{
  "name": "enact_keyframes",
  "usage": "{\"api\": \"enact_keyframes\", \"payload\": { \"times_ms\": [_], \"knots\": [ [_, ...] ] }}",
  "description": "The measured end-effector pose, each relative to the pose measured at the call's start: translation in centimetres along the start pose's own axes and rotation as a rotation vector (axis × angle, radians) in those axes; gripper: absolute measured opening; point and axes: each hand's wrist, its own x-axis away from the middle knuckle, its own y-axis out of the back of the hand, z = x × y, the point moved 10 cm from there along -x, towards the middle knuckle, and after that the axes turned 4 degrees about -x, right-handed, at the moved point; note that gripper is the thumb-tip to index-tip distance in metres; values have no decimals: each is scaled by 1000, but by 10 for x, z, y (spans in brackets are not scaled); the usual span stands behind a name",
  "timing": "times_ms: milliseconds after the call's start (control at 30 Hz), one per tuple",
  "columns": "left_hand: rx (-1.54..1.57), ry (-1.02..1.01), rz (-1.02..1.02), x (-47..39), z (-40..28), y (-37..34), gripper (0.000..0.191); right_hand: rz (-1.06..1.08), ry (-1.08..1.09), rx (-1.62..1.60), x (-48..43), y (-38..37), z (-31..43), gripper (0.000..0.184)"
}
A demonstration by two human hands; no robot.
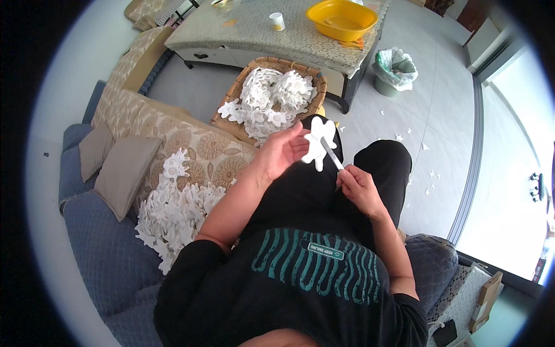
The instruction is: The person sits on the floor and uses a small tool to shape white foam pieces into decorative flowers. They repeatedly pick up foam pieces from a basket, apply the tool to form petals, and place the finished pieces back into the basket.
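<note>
In my left hand (284,149), over my lap, is a flat white animal-shaped piece (318,149) with rounded limbs. My fingers reach behind its left edge and the thumb points up beside it. My right hand (359,188) grips a narrow metal knife-like tool (333,156), whose tip lies against the middle of the piece. Whether the tip cuts into it cannot be seen. Beyond my knees, a woven bamboo basket (225,97) holds many similar white pieces (277,97). Another heap of white pieces (177,217) lies on the sofa by my left arm.
A low table (251,30) with a patterned cover carries a yellow plastic basin (342,19) and a white cup-like container (277,21). A lined waste bin (393,71) stands right of it. Small white scraps (425,146) dot the tiled floor. Cushions (125,173) rest on the sofa (104,234).
</note>
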Motion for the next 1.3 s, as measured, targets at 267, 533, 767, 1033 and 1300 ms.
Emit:
{"api": "enact_keyframes", "payload": {
  "times_ms": [267,533,767,1033,1300],
  "knots": [
    [-213,-255,-137,5,-2,2,20,-62,65,214,8,0,11,30],
    [-291,-219,-148,2,8,1,13,-29,114,261,11,-9,12,30],
    [-340,-182,-112,-2,0,13,16,-24,108,177,-8,-27,-4,30],
    [-112,-309,6,9,-5,-6,25,-127,106,19,-2,-16,5,32],
    [-141,-324,-71,7,-13,1,24,-88,75,156,7,-13,-2,31]
  ]
}}
